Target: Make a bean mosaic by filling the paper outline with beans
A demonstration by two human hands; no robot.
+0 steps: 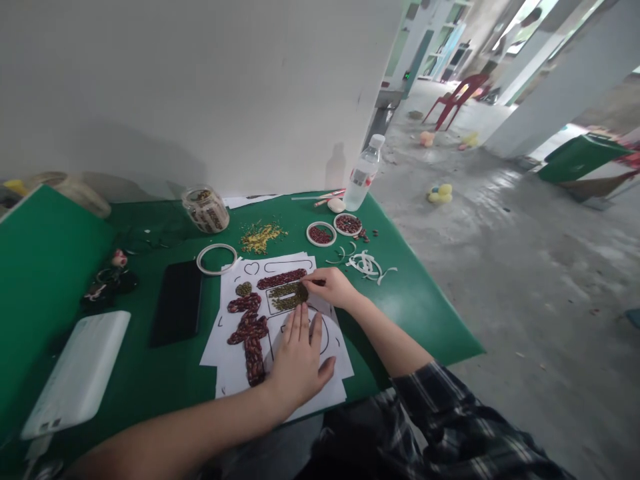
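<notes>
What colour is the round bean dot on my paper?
The bean dot is olive green, seen in the head view.

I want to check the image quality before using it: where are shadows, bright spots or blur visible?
Head view: the bottle casts a soft shadow on the wall; pale sheen lies on the green table at right; the window at top right is washed out; the red chair looks softer than the bean-decorated sheet.

Green table (425,327), 1. Directly on top: white paper sheets (233,370), overlapping; black phone (176,303), 1; white device (77,377), 1; white ring (217,273), 1; clear jar (206,213), 1; yellow scraps (261,237), loose; white-rimmed containers (321,246) of red beans (320,234), 2, side by side; capped bottle (359,183), 1; pale strips (367,265), curled.
</notes>
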